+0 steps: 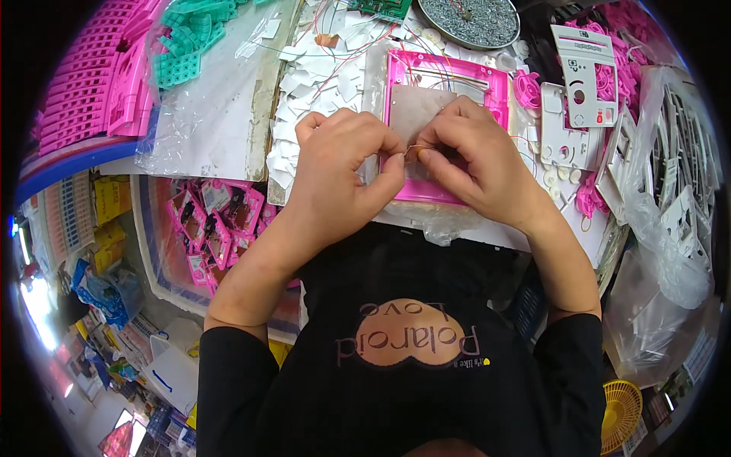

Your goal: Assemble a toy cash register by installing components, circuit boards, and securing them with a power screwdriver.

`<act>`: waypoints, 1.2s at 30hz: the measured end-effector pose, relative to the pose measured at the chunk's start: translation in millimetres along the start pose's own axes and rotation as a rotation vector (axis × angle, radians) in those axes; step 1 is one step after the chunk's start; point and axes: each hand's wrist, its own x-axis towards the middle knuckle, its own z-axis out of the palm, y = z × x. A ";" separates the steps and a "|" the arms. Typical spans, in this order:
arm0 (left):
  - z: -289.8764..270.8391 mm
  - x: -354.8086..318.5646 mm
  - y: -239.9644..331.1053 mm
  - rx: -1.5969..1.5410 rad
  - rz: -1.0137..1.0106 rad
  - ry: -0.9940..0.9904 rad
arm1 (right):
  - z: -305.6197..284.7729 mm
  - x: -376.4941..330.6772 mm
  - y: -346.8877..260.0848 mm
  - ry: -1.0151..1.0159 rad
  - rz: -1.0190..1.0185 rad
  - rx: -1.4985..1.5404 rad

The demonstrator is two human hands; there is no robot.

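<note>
A pink plastic frame (394, 70) lies on the bench in front of me, with a greyish flat sheet (411, 105) across its opening. Over its near part, a thin wire (413, 148) runs between my two hands. My left hand (339, 164) pinches one end between thumb and forefinger, its other fingers curled. From the other side my right hand (480, 156) closes thumb and forefinger on the wire, covering part of the sheet and the frame. The wire's tips are hidden by my fingertips.
White paper pieces (304, 126) and thin wires lie left of the frame. A round tray of small metal parts (472, 19) sits behind. White panels (585, 76) stand at right beside plastic bags (674, 244); pink parts (217, 236) fill a container below left.
</note>
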 end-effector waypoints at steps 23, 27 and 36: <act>15.6 -3.2 10.0 -0.383 -0.143 0.066 | 15.9 -17.3 -15.4 0.291 0.007 0.037; 14.5 -3.4 11.4 -0.359 -0.128 0.057 | 17.0 -17.6 -16.7 0.302 0.056 0.096; -12.2 13.3 9.7 -0.706 -0.588 -0.310 | 21.7 -22.4 -12.8 0.278 -0.272 -0.254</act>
